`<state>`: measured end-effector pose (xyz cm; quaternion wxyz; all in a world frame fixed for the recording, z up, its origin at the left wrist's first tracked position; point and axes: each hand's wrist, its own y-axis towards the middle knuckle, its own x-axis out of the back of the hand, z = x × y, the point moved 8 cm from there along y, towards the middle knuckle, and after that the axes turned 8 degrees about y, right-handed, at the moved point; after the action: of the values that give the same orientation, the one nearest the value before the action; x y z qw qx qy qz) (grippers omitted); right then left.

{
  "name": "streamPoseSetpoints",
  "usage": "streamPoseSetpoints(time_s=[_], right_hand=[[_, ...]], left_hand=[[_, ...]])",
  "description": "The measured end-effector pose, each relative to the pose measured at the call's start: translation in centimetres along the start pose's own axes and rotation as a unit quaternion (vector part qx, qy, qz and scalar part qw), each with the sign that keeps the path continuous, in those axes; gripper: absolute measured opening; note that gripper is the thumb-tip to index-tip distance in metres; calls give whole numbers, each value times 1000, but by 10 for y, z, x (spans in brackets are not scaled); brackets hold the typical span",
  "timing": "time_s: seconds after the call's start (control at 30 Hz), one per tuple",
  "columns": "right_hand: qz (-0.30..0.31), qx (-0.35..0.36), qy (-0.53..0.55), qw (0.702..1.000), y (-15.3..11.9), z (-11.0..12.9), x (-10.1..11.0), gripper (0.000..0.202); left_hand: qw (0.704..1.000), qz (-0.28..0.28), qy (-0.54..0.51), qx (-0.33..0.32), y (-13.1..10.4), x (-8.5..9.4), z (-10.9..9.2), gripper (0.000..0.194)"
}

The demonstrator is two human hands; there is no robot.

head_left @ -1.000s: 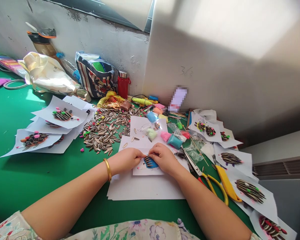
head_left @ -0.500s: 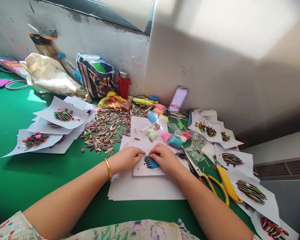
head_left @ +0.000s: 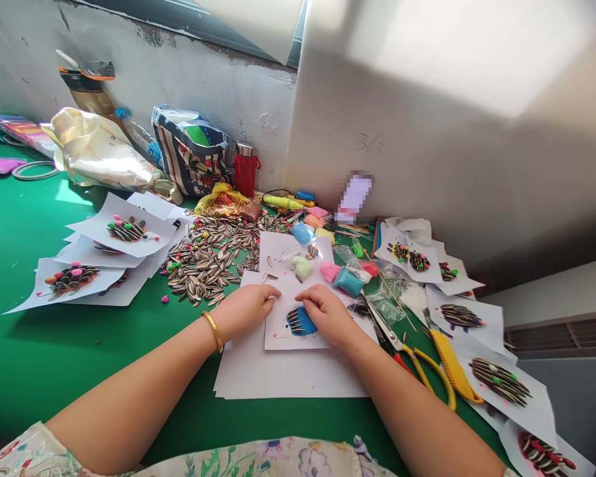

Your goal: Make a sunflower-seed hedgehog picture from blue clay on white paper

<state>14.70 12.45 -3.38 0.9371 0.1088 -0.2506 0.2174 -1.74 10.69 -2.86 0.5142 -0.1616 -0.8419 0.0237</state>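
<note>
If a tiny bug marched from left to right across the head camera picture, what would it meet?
Pink packet → cream bag → striped bag → red bottle → blue hedgehog → yellow-handled scissors → red hedgehog in the bottom right corner

Layout of the Surface

The paper stack (head_left: 293,377) lies on the surface (head_left: 179,411) before me. The seed pile (head_left: 203,265) sits beyond it to my left; scissors (head_left: 412,354) lie to my right. Decorated sheets (head_left: 122,232) flank both sides. The flask (head_left: 245,172) stands behind the seed pile, beside the bag (head_left: 193,156).
</note>
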Motion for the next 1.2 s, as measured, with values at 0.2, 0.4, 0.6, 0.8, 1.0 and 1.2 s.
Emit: streamPoseSetpoints(time_s=[0.2, 0.4, 0.6, 0.8, 1.0, 1.2], right_hand=[[-40, 43, -112, 992, 0, 6, 18, 27], [4, 13, -274, 962, 1, 4, 17, 20], [14, -8, -294, 956, 2, 1, 16, 18], [20, -13, -273, 962, 4, -6, 15, 20], [20, -19, -271, 962, 5, -12, 13, 20], [-10, -4, -255, 967, 5, -7, 11, 22]], left_hand=[[1000, -3, 9, -5, 0, -2, 1, 42], [997, -40, -73, 1, 1, 3, 3, 36], [881, 7, -468, 73, -1, -3, 1, 30], [667, 100, -728, 121, -6, -16, -4, 21], [648, 99, -746, 113, -6, -18, -6, 21], [660, 102, -738, 98, -6, -20, -9, 12]])
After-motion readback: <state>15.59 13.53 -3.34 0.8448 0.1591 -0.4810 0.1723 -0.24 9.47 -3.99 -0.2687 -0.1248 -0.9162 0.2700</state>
